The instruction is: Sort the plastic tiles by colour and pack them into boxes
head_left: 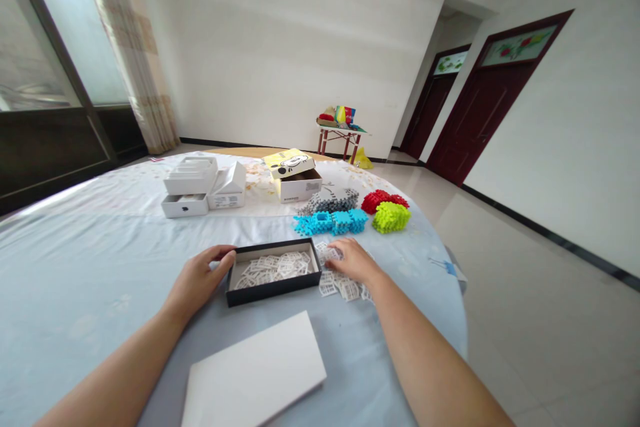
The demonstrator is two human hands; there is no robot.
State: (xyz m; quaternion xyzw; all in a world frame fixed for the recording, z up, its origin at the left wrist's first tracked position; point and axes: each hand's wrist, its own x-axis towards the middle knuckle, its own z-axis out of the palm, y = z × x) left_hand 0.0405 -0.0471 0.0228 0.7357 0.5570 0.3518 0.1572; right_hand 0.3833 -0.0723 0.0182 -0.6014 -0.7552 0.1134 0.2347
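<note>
A shallow black box with a pale inside lies on the tablecloth, holding many small white printed slips. My left hand is closed on the box's left end, thumb on the rim. Just right of the box, a loose pile of similar white printed slips lies on the cloth. My right hand reaches over this pile, fingers curled down onto some slips near the box's right wall. Part of the pile is hidden under the hand. In front of the box lies a flat white lid or box.
Behind the box are blue interlocking pieces, grey ones, red ones and lime-green ones. Farther back stand white boxes and a yellow-lidded box. The table's curved edge runs along the right.
</note>
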